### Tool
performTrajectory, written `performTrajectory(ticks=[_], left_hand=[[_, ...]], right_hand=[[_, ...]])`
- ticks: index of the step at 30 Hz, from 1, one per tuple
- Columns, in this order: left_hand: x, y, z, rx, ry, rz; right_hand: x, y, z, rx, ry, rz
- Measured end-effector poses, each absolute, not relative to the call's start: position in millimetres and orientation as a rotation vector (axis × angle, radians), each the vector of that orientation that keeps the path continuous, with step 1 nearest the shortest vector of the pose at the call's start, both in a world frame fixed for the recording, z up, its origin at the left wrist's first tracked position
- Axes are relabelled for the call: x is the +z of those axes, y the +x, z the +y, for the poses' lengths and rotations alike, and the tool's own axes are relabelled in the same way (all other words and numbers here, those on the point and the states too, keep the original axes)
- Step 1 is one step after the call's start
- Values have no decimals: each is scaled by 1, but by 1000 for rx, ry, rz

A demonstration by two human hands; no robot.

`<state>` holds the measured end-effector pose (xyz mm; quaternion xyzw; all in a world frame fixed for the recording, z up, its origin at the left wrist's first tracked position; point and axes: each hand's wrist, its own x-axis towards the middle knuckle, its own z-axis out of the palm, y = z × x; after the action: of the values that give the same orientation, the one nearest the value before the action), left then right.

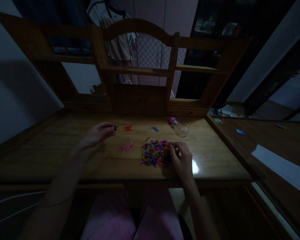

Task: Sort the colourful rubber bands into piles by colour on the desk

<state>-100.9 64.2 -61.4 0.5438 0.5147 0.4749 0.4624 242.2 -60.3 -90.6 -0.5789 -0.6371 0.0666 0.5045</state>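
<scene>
A mixed pile of small, brightly coloured wire pieces (153, 153), which look like safety pins or clips, lies near the table's front edge. My right hand (183, 160) rests at the pile's right side, fingers curled onto it; whatever is under the fingertips is hidden. Left of the pile, my left hand (97, 135) is raised a little, thumb and fingers pinching a small dark piece (115, 127). Close to it lies a small red group (127, 128). A pink group (127, 147) sits nearer me, and a blue group (155, 129) lies behind the pile. One loose metallic piece (147, 138) lies between them.
A clear bulb-shaped bottle (182, 129) with a pink cap lies on its side at the back right. The wooden table (215, 156) has a shelf unit (137, 70) along its rear. White paper (282, 166) lies on the brown surface to the right.
</scene>
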Motion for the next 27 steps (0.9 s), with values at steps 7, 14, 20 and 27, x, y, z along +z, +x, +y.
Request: performTrajectory(ticks=[7,14,20,27], left_hand=[[-58,-158,122,808,1862,1799],[-57,-163,125,766,2203,1859],[-55,-145,122,828,2290,1824],[-75,-29,86,792,2093,1220]], right_hand=[[-90,242,-60,151,-1390,-1535],[-91,242,-59,149,-1392,-1546],[-90,242,-60,154,-1391,-1543],[-90,241,-60,158,-1388,-1542]])
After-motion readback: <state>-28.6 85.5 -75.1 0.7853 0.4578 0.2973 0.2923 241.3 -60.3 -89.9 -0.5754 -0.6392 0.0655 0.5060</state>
